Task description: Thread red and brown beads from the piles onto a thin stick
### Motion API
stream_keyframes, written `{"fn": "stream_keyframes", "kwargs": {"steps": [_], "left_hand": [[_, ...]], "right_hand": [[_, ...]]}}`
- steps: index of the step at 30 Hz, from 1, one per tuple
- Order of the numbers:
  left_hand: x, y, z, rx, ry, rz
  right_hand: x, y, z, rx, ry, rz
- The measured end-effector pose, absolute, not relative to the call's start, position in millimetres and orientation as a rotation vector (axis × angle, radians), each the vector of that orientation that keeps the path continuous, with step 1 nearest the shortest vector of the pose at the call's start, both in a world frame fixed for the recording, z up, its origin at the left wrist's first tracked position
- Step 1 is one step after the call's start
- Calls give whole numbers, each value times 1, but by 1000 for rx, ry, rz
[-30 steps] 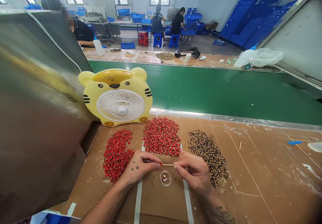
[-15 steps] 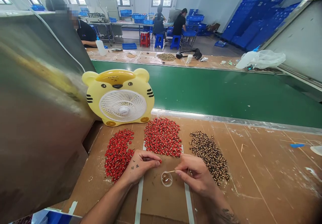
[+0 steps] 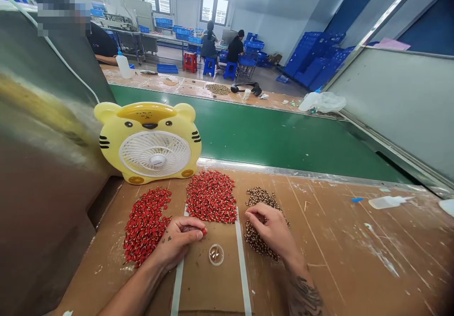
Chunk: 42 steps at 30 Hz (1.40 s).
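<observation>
A workbench (image 3: 336, 245) was shown, its top covered with scuffed brown cardboard and bounded at the far side by a metal edge (image 3: 283, 172). A yellow tiger-shaped fan (image 3: 152, 145) was stood upright at the back left. Two heaps of small red pieces (image 3: 144, 226) (image 3: 212, 197) were spread side by side in front of it, and a heap of speckled brown pieces (image 3: 257, 242) was spread to their right. A small round clear dish (image 3: 216, 254) was placed between two white tape strips (image 3: 177, 283) (image 3: 243, 268). A plastic squeeze bottle (image 3: 388, 202) was laid on its side towards the right, just beyond a small blue scrap (image 3: 356, 199).
</observation>
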State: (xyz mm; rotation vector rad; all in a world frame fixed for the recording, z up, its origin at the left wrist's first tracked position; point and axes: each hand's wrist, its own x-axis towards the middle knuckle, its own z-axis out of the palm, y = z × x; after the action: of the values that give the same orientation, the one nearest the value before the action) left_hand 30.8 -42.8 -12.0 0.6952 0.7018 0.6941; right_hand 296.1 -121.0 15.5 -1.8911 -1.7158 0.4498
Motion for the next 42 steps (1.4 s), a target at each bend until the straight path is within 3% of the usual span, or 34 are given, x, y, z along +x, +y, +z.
{"fn": "stream_keyframes", "kwargs": {"steps": [7,16,24,32,42], "left_hand": [[26,-44,-4,591,459,753],[26,-44,-7,601,440,761],[33,-44,-15,998,711,878],[34,-48,-13,1306,688,1079],[34,-47,-15,1555,638,1194]], "right_hand": [[319,-126,4,-2037,-1932,419],[312,-98,-3,-2103,-1826,313],[289,-114,-1,-1893,-1638,489],[212,-122,2,-1412,-1255,846],[187,-115,11,-1393,-1272,782]]}}
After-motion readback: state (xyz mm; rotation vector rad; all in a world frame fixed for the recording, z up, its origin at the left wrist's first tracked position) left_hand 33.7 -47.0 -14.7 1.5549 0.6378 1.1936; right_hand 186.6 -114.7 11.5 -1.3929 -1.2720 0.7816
